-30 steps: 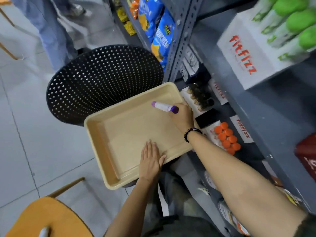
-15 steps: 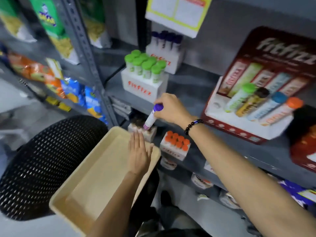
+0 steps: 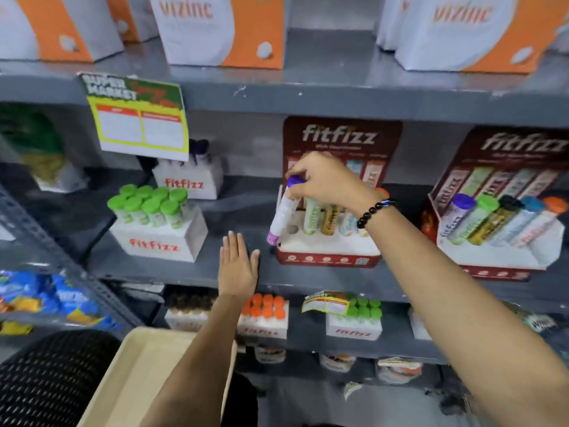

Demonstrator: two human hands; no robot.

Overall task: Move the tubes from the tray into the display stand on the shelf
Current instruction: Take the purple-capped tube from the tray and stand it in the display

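My right hand (image 3: 323, 180) grips the purple cap of a white tube (image 3: 282, 214) and holds it tilted over the left end of the red fitfizz display stand (image 3: 326, 257) on the middle shelf. The tube's lower end hangs just left of an open hole (image 3: 292, 230) in the stand's white top. Several other tubes (image 3: 326, 215) stand in the stand, partly hidden by my wrist. My left hand (image 3: 238, 266) is flat and open against the shelf edge, left of the stand. The beige tray (image 3: 144, 374) lies below, with no tubes on its visible part.
A white fitfizz box of green-capped tubes (image 3: 157, 223) stands left on the same shelf. A second red stand (image 3: 498, 217) is at the right. Orange-capped (image 3: 264, 315) and green-capped boxes (image 3: 357, 322) fill the lower shelf. A black perforated chair (image 3: 46, 380) supports the tray.
My right hand lifted the purple-capped tube out of the tray and carried it up and right to the red stand. My left hand left the tray and rose to the shelf edge.
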